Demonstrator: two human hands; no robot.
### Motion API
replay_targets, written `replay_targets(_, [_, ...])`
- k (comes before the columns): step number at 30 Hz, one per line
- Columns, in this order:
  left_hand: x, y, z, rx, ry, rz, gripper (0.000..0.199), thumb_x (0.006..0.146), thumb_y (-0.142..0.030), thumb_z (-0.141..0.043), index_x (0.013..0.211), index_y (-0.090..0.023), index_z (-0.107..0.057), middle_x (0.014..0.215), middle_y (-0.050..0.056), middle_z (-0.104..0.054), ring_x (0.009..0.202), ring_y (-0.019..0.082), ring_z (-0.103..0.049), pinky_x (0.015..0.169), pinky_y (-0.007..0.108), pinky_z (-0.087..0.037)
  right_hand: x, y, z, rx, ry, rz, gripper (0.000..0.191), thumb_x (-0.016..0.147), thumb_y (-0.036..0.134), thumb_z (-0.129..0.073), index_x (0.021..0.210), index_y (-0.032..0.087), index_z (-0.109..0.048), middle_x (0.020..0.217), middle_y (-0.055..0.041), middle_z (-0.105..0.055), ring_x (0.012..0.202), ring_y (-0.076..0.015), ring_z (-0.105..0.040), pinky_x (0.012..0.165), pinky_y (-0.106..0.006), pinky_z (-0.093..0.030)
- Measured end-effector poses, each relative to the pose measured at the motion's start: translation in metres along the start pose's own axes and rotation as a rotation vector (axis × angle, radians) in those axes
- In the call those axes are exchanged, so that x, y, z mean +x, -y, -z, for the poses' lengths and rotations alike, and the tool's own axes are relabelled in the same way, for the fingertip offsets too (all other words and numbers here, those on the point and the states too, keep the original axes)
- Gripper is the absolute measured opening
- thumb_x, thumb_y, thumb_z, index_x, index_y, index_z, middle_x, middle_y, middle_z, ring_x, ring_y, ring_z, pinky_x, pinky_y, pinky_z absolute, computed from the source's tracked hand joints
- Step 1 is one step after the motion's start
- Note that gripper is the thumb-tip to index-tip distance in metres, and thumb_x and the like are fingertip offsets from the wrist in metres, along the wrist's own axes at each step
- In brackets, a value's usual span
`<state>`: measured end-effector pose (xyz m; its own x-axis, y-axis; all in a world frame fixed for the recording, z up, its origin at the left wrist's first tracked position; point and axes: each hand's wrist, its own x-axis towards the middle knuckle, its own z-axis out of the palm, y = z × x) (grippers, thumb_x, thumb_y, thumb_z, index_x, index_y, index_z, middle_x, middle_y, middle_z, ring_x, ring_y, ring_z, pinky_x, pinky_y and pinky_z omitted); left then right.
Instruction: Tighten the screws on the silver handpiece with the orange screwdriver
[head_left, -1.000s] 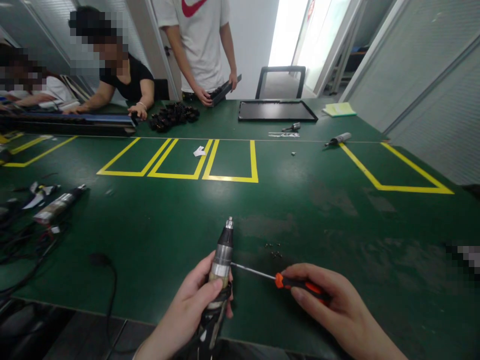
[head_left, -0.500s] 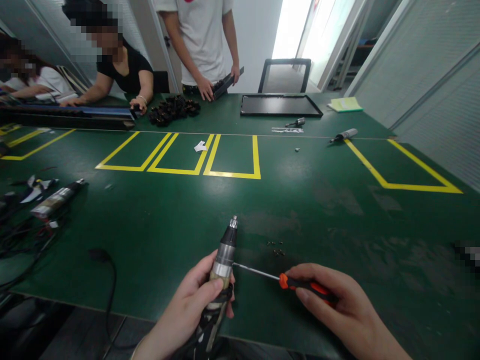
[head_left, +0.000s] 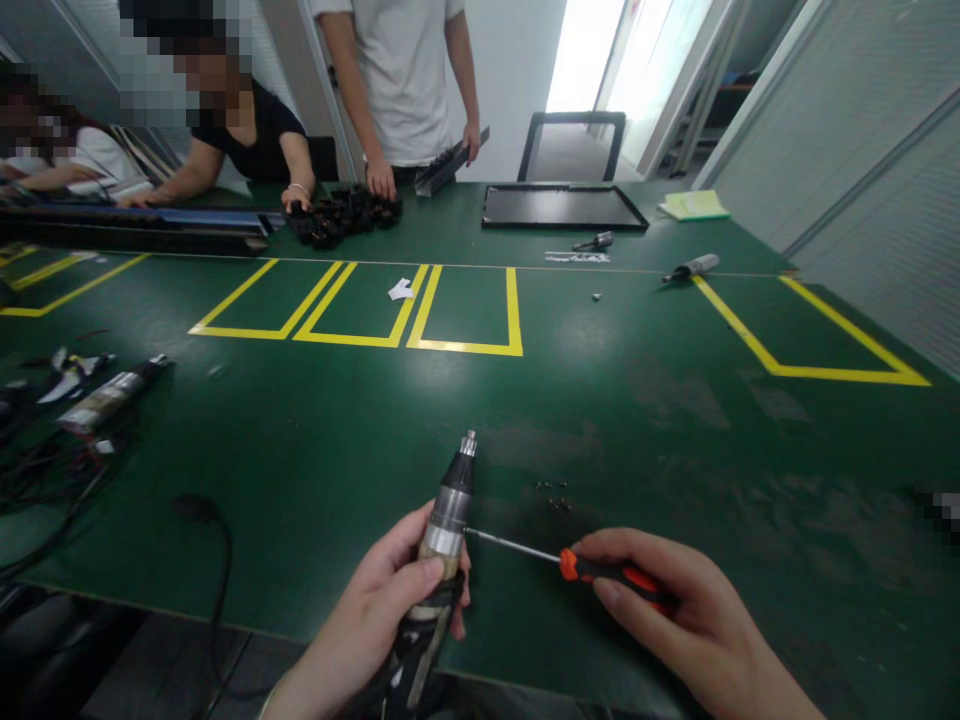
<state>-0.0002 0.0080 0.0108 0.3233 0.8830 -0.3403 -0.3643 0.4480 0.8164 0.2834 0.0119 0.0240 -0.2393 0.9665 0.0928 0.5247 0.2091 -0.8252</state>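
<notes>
My left hand (head_left: 390, 590) is wrapped round an electric screwdriver (head_left: 448, 520), its metal chuck pointing up and away from me. Between the fingers and thumb of my right hand (head_left: 667, 590) is a red-and-black screwdriver (head_left: 622, 578). Its thin shaft runs leftward, and the tip meets the side of the electric screwdriver's metal collar. Several small screws (head_left: 556, 503) lie on the green table just beyond the shaft. The lower end of the electric screwdriver is partly hidden by my left hand.
Another electric screwdriver (head_left: 112, 395) lies among cables at left. A black plug and cord (head_left: 217, 530) hang over the near edge. Across the green table (head_left: 337, 420) are a black frame panel (head_left: 562, 207), a grey tool (head_left: 691, 268), a pile of black parts (head_left: 345, 215) and co-workers.
Both my hands and the two tools hold nearly still. Across the table, the standing co-worker's hand and the seated co-worker's hand have moved to the pile of black parts.
</notes>
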Motion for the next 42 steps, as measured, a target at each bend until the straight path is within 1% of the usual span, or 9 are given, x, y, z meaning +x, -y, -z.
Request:
replay_targets(12, [0.000,0.011,0.003,0.056,-0.156,-0.028,0.063,0.081,-0.033,-0.082,0.140,-0.022,-0.062,0.087,0.004,-0.071,0.065,0.019,-0.071,0.062,0.030,-0.055,0.008,0.007,0.003,-0.060,-0.081,0.204,0.020,0.086,0.017,-0.071,0.102,0.028,-0.078,0.090,-0.0035,-0.082,0.077,-0.0181,-0.077,0.066,-0.023,-0.059])
replay_targets(17, [0.001,0.007,0.001,0.074,-0.153,-0.017,0.062,0.081,-0.034,-0.081,0.139,-0.022,-0.063,0.091,0.004,-0.071,0.064,0.019,-0.071,0.060,0.029,-0.055,0.006,0.005,-0.001,-0.128,-0.048,0.131,0.024,0.092,0.040,-0.067,0.106,0.024,-0.076,0.091,-0.0056,-0.082,0.078,-0.0208,-0.078,0.069,-0.027,-0.060])
replay_targets(19, [0.001,0.005,0.000,0.074,-0.155,-0.018,0.061,0.081,-0.035,-0.081,0.138,-0.023,-0.063,0.090,0.004,-0.071,0.063,0.018,-0.071,0.059,0.028,-0.054,0.008,0.006,-0.003,-0.167,0.021,0.080,0.038,0.102,0.042,-0.049,0.086,0.022,-0.075,0.068,-0.0031,-0.075,0.060,-0.0166,-0.071,0.056,-0.024,-0.054])
replay_targets(20, [0.001,0.005,0.000,0.073,-0.154,-0.019,0.060,0.081,-0.036,-0.081,0.138,-0.023,-0.063,0.089,0.003,-0.071,0.063,0.018,-0.071,0.058,0.027,-0.053,0.009,0.007,-0.004,-0.203,0.049,0.064,0.047,0.104,0.042,-0.044,0.071,0.021,-0.070,0.058,-0.0017,-0.068,0.052,-0.0149,-0.065,0.050,-0.024,-0.049])
replay_targets(22, [0.001,0.004,0.000,0.073,-0.145,-0.018,0.058,0.082,-0.036,-0.080,0.136,-0.022,-0.064,0.088,0.003,-0.070,0.062,0.017,-0.071,0.058,0.026,-0.053,0.012,0.009,-0.005,-0.260,0.062,0.068,0.051,0.104,0.042,-0.044,0.062,0.021,-0.064,0.051,0.0001,-0.060,0.045,-0.0133,-0.058,0.045,-0.024,-0.043])
replay_targets(27, [0.000,0.000,-0.002,0.072,-0.135,-0.011,0.059,0.082,-0.034,-0.080,0.137,-0.020,-0.063,0.087,0.004,-0.070,0.062,0.017,-0.070,0.057,0.026,-0.052,0.012,0.010,-0.004,-0.257,-0.038,0.160,0.025,0.096,0.035,-0.060,0.082,0.021,-0.074,0.065,-0.0015,-0.072,0.055,-0.0147,-0.068,0.052,-0.024,-0.049])
replay_targets(32, [0.000,-0.001,-0.002,0.072,-0.131,-0.009,0.059,0.083,-0.034,-0.080,0.138,-0.022,-0.063,0.089,0.004,-0.070,0.062,0.017,-0.070,0.058,0.026,-0.053,0.009,0.009,-0.003,-0.197,-0.093,0.214,0.012,0.091,0.032,-0.069,0.085,0.022,-0.073,0.068,-0.0015,-0.074,0.056,-0.0149,-0.069,0.052,-0.024,-0.051])
replay_targets(38, [0.001,0.000,-0.002,0.069,-0.137,-0.007,0.060,0.081,-0.035,-0.081,0.138,-0.022,-0.064,0.087,0.004,-0.070,0.061,0.017,-0.070,0.056,0.026,-0.052,0.012,0.010,-0.004,-0.198,-0.088,0.175,0.010,0.087,0.032,-0.073,0.088,0.023,-0.071,0.077,-0.0022,-0.075,0.065,-0.0167,-0.071,0.059,-0.025,-0.055])
replay_targets(42, [0.001,-0.001,-0.003,0.090,-0.141,-0.009,0.064,0.080,-0.036,-0.081,0.140,-0.021,-0.062,0.088,0.005,-0.071,0.061,0.018,-0.070,0.057,0.027,-0.053,0.011,0.010,-0.005,-0.258,0.010,0.128,0.024,0.097,0.039,-0.058,0.089,0.022,-0.072,0.073,-0.0030,-0.074,0.063,-0.0168,-0.070,0.057,-0.025,-0.052])
